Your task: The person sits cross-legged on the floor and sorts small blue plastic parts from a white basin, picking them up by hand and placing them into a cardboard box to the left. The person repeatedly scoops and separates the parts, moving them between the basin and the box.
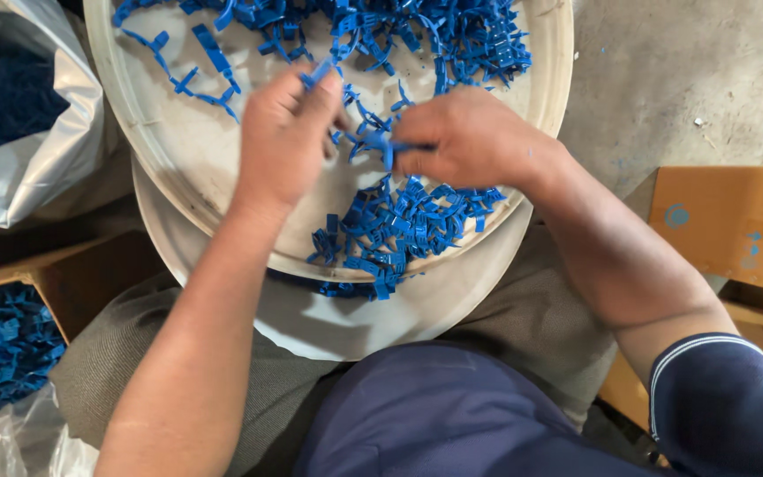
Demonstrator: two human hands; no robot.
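**Both hands meet over the middle of the tray, each pinching a small blue plastic part**

The left hand (286, 132) is closed in a pinch around a small blue plastic clip (318, 72), which sticks up from between thumb and forefinger toward the far side. The right hand (465, 137) is curled narrow around another small blue moulded piece (380, 144), whose long axis runs left to right and points at the left hand. The two parts lie just beside each other, not clearly touching; the right hand's piece sits a little nearer than the left's.

Both hands hover above a round, shallow, off-white tray (178, 168) on the person's lap. Loose blue plastic parts heap at its far edge (452, 35) and near edge (399, 230); the near heap lies directly under the right hand, closer to it than to the left
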